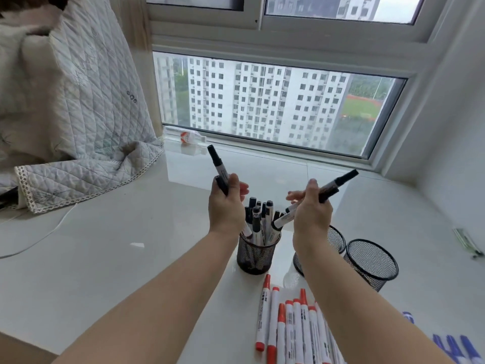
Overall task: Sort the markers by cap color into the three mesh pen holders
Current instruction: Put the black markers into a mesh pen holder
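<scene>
I am looking down at a glossy white stone window ledge (105, 258). My landmark is the black mesh pen holder (256, 254) at centre, already crowded with upright black-capped white markers (258, 219).

My left hand (227, 206) is hovering just above and left of that holder, fingers closing around two black-capped markers (219, 166) that are pointing up and away. My right hand (311, 211) is hovering just above and right of it, gripping several black-capped markers (337, 185) that are angling up to the right.

Right of the landmark, two empty black mesh holders (371, 262) are standing side by side, the nearer-in one partly hidden behind my right forearm. In front of the landmark, a row of red-capped white markers (288, 327) is lying flat; blue-capped markers (451, 348) are showing, blurred, at the lower right corner.

Far left of the landmark, a quilted grey blanket (78, 127) is draping onto the ledge. Between them the surface is lying open. Behind it, a window frame (262, 145) is bounding the ledge.
</scene>
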{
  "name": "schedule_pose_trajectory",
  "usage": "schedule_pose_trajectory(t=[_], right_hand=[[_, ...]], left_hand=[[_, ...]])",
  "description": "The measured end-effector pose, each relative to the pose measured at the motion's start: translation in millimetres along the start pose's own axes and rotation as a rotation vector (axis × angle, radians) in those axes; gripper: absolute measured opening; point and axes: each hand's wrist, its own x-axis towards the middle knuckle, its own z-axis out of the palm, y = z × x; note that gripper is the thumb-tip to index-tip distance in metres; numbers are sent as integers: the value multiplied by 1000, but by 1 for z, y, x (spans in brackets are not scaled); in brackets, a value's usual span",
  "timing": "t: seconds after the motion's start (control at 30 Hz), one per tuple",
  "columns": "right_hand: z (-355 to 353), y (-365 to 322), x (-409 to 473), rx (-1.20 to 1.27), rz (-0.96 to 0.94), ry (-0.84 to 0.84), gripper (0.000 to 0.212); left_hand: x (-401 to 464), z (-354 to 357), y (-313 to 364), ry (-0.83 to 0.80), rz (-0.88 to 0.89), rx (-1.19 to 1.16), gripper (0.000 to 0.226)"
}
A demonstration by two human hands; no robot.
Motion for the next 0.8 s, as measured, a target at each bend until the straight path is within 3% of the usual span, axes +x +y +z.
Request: schedule_pose_trajectory(t=[0.2, 0.27, 0.43, 0.53, 0.57, 0.63, 0.8], right_hand=[[4, 31, 1, -109, 48, -31, 33], [6, 43, 1, -175, 16, -34, 27], [2, 65, -9, -361, -114, -91, 27], [-1, 71, -9, -542, -162, -187, 24], [-2, 72, -8, -566, -169, -203, 22], [-3, 70, -8, -546, -175, -212, 20], [-4, 52, -4, -400, -177, -177, 14]], left_hand=[[-5, 7, -12, -40, 30, 55, 25], [-10, 5, -22, -57, 26, 121, 29], [-21, -2, -43, -93, -79, 247, 10], [-26, -7, -53, -128, -28, 290, 5], [-27, -9, -55, -136, 8, 330, 14], [-27, -11, -56, -143, 52, 375, 23], [-18, -14, -45, -208, 69, 346, 18]])
